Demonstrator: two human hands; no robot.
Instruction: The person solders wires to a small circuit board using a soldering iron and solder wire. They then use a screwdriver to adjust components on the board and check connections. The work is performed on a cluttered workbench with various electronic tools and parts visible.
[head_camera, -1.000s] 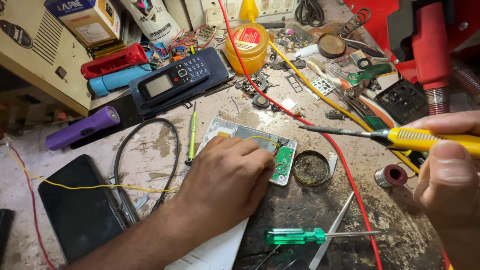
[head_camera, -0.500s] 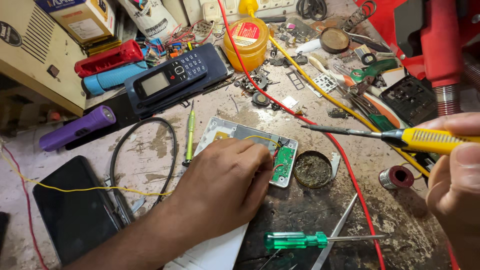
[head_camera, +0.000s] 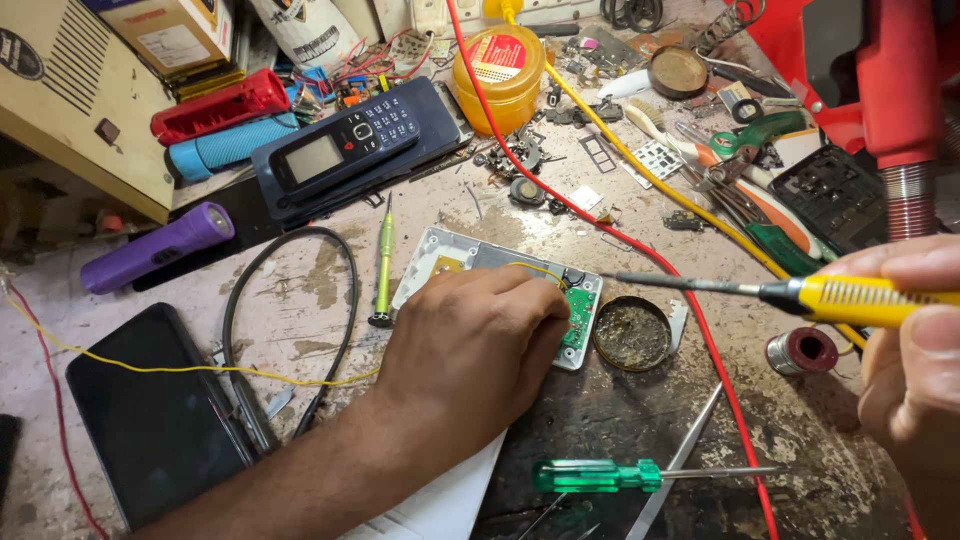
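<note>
Left hand (head_camera: 480, 345) lies palm-down, fingers curled, pressing on an opened white device casing (head_camera: 450, 255) at the centre of the workbench (head_camera: 300, 290); a green circuit board (head_camera: 578, 315) shows at the casing's right end, just beyond the fingertips. Right hand (head_camera: 915, 350) is closed on the yellow handle of a soldering iron (head_camera: 800, 293), held level, its dark tip ending just above the board's upper edge.

Containers: a small round tin (head_camera: 632, 333) sits just right of the casing, lid off, holding a dark, crusted paste. A yellow translucent jar (head_camera: 500, 65) with a red-and-white label stands at top centre, lid on; contents cannot be told. A shallow round brown lid or dish (head_camera: 678, 70) lies at upper right.

Packages: a cardboard box (head_camera: 175, 35) with a pale label stands at top left, above a beige vented housing (head_camera: 70, 100). A white printed pouch (head_camera: 300, 30) leans beside the box.

A green-handled screwdriver (head_camera: 600, 475) lies near the bottom edge, well apart from both hands
</note>
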